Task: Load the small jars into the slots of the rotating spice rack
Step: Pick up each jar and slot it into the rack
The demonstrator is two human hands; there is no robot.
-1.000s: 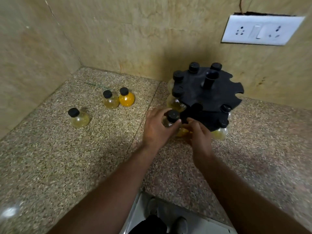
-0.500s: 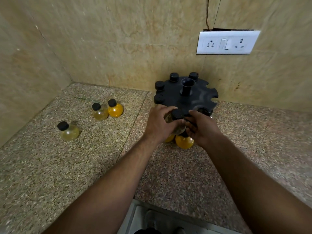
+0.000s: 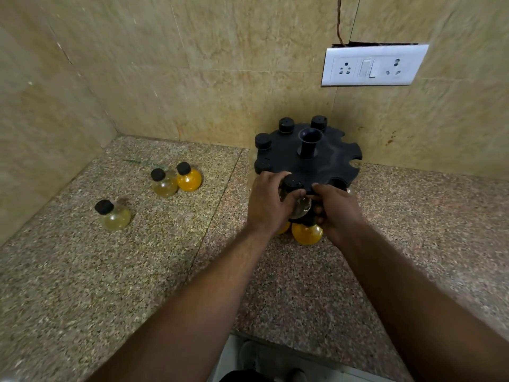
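At the near edge of the black spice rack (image 3: 325,158), the left hand (image 3: 268,205) grips a clear jar (image 3: 298,201) while the right hand (image 3: 337,209) curls around the rim, seating it in a slot; next it likely needs pressing fully home.

Left hand (image 3: 268,199), right hand (image 3: 337,209) curled, fingertips meeting.

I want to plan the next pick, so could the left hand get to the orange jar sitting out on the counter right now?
Probably yes, once free: the left hand is holding a jar at the rack; bare counter lies between it and the orange jar.
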